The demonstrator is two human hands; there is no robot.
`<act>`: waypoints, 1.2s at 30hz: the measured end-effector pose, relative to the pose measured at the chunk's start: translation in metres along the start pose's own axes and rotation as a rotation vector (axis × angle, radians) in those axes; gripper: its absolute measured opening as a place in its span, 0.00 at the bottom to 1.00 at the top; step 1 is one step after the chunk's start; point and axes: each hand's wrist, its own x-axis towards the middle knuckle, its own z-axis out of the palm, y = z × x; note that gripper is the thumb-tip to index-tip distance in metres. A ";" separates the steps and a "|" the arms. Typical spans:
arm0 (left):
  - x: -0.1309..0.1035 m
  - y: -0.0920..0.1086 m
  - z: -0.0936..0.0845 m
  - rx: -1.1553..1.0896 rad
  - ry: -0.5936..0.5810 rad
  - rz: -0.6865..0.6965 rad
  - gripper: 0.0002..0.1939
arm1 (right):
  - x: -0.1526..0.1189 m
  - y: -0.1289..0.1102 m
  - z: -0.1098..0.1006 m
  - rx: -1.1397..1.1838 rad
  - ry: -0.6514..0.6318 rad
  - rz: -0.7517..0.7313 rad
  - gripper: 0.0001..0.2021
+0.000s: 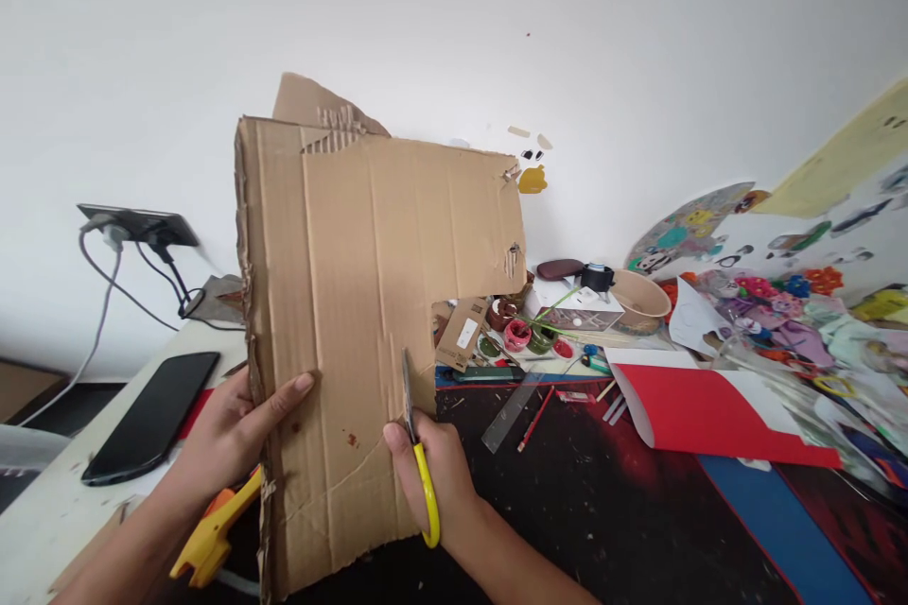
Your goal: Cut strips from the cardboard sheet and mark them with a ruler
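A large sheet of brown cardboard (340, 246) stands upright in front of me, with torn edges and a rectangular notch cut from its right side. My left hand (237, 425) grips its left edge, thumb on the near face and fingers hidden behind. My right hand (432, 468) is closed around yellow-handled scissors (427, 492) and also rests against the cardboard's right edge. The scissors' metal blades point up along the cardboard's face; whether they are parted I cannot tell. A yellow glue gun (217, 529) shows partly behind the cardboard at lower left.
A black phone (152, 416) lies at left below a wall socket with cables (138, 225). Paint jars (517, 334), a clear ruler (512, 411), a red pencil (536, 419) and a wooden bowl (638, 298) are on the table (602, 510). Red paper (730, 411) and craft flowers (756, 288) lie right.
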 end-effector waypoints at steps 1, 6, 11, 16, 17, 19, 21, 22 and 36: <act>-0.002 0.000 0.001 -0.002 -0.010 0.003 0.27 | 0.000 0.000 -0.002 -0.002 -0.009 0.003 0.26; -0.006 0.002 0.003 -0.005 -0.013 0.033 0.25 | -0.003 0.002 -0.011 0.028 -0.055 0.003 0.29; -0.006 0.006 0.003 -0.001 -0.071 -0.026 0.26 | -0.008 0.002 -0.019 0.093 -0.107 -0.009 0.35; -0.010 0.003 0.002 0.005 -0.079 -0.018 0.24 | -0.012 0.002 -0.025 0.160 -0.134 0.014 0.37; -0.010 0.002 0.001 0.034 -0.095 -0.001 0.25 | -0.012 0.002 -0.026 0.166 -0.133 0.018 0.37; -0.009 0.001 -0.002 0.073 -0.119 0.020 0.27 | -0.013 0.001 -0.029 0.167 -0.134 0.008 0.36; -0.007 0.000 -0.004 0.072 -0.136 0.007 0.29 | -0.013 0.000 -0.031 0.155 -0.141 -0.005 0.35; -0.006 -0.001 -0.006 0.068 -0.149 -0.005 0.30 | -0.013 -0.001 -0.031 0.148 -0.143 -0.003 0.35; -0.010 -0.008 -0.010 0.109 -0.246 -0.045 0.30 | -0.011 -0.008 -0.027 -0.019 -0.036 0.030 0.29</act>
